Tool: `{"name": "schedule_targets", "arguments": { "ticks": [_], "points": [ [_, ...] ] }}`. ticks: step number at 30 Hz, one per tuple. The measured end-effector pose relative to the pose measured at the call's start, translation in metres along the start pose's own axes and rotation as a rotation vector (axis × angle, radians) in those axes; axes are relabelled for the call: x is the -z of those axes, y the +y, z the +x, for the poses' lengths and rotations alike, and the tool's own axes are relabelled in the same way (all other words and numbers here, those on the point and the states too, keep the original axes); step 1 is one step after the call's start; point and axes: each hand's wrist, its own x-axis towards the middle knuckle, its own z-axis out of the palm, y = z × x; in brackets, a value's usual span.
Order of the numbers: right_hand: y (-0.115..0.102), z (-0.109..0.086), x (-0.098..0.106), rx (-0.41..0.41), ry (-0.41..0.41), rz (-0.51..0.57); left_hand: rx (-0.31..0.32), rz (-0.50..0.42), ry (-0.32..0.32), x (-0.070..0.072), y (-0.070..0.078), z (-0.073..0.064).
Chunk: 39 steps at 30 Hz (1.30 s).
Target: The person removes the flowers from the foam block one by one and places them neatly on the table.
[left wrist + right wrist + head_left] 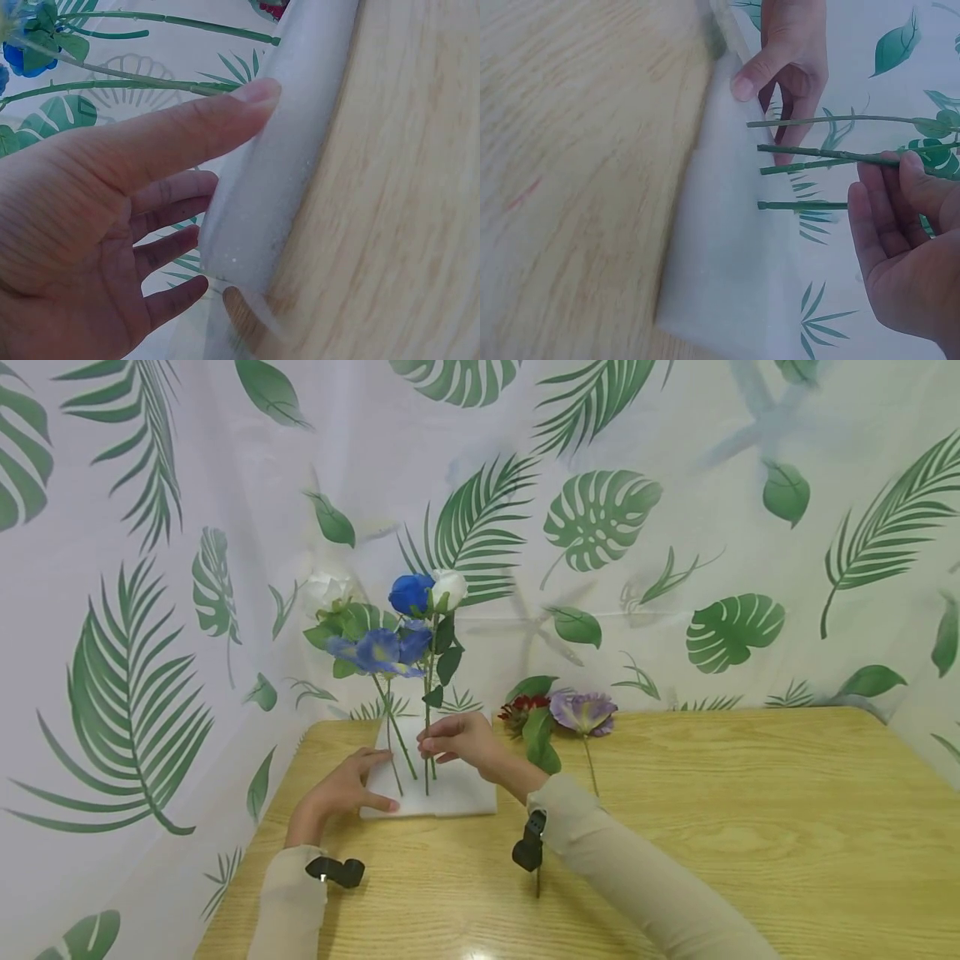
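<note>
Sleeves: beige, one on each forearm, the right one (637,868) reaching in from the lower right, the left one (285,906) from the lower left; each wrist wears a small black camera (528,843).
Left hand (347,787): relaxed and spread, thumb on the near edge of a white block (468,789), fingers along its left side; it steadies the block without closing round anything.
Right hand (463,742): thumb and fingers nearly together, pinching one green stem (817,154) above the block; the other fingers curve loosely. Which bloom tops that stem cannot be told for certain.
White block: flat on the table (720,827), between the two hands.
Stems: four meet the top of the block, the pinched one among them; two lean left and two stand close together, nearly upright.
Blooms: above the block, a blue-violet flower (378,650) hangs lowest, a blue rose (411,594) and a white rose (450,591) touch side by side, and a large white flower (328,593) sits furthest left.
Loose flowers: right of the block, a dark red one (520,713) with green leaves lies just beside a purple one (583,714).
Table: pale yellow wood grain.
Backdrop (645,602): white cloth printed with green leaves, behind and to the left.
</note>
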Motion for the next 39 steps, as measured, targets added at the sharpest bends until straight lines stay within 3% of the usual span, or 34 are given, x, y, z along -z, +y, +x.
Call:
{"name": "schedule_targets", "arguments": {
  "ticks": [6,15,28,39],
  "points": [
    [-0.005,0.000,0.005,-0.039,0.008,-0.003,0.016,-0.006,-0.002,0.001,0.000,0.002],
    [-0.010,-0.005,0.019,-0.033,-0.001,-0.052,0.016,0.008,-0.002,0.001,0.000,0.003],
    [-0.020,-0.018,0.050,-0.014,-0.111,-0.188,0.022,0.001,-0.004,0.000,0.001,0.001],
    [-0.026,-0.036,0.086,-0.066,-0.195,-0.250,0.022,0.001,0.006,-0.001,0.002,-0.001]
  ]
}}
